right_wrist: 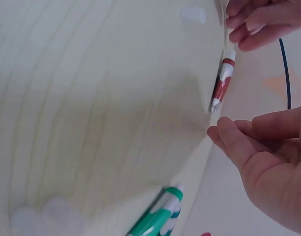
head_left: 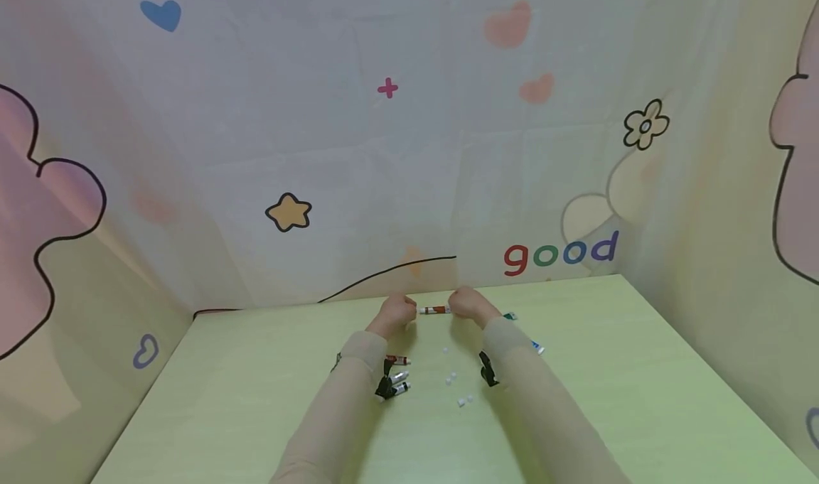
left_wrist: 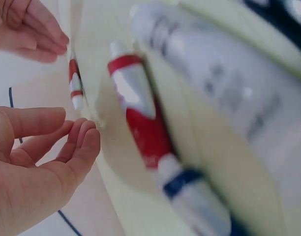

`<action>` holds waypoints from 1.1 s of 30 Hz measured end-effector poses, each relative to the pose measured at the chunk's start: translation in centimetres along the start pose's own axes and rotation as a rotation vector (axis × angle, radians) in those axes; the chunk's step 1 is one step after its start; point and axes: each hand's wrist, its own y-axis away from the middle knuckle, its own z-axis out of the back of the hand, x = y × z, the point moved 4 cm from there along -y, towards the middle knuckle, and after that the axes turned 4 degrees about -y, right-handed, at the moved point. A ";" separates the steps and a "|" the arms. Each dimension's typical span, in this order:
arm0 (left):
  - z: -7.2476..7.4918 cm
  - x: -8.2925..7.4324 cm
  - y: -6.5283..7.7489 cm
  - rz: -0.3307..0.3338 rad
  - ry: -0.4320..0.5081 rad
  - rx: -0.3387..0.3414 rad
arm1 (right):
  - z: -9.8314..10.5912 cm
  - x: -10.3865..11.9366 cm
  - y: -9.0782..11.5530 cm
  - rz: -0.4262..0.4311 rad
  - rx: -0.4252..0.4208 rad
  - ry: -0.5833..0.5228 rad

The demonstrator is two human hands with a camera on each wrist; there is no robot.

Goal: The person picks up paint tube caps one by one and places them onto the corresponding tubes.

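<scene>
A small brown-red and white paint tube [head_left: 437,310] lies flat near the table's back edge, between the two hands. The left hand [left_wrist: 47,167] is by the tube's white cap end, fingers loosely bent, thumb apart from them, nothing held. Close to the tube's other end is the right hand [right_wrist: 268,147], its fingers relaxed and holding nothing. In the left wrist view, a red and white paint tube [left_wrist: 135,108] and a large, blurred white-grey tube [left_wrist: 229,88] are near the camera. A green and white tube [right_wrist: 155,214] shows in the right wrist view.
Several paint tubes [head_left: 398,377] lie beside the left forearm, partly covered by the wrist camera strap. A blue tube [head_left: 537,347] pokes out past the right sleeve. Several small white pieces [head_left: 453,376] are scattered mid-table. A printed curtain [head_left: 345,150] rises behind the table.
</scene>
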 end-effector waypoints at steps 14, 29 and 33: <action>5.6 0.0 2.9 -0.111 0.015 0.112 | 6.0 6.3 9.4 -0.071 -0.021 -0.149; 6.2 2.0 7.2 -0.184 -0.142 0.160 | 6.8 5.8 12.6 0.013 0.025 -0.151; 5.8 2.2 7.8 -0.183 -0.142 0.176 | 6.9 5.0 13.1 0.023 0.021 -0.126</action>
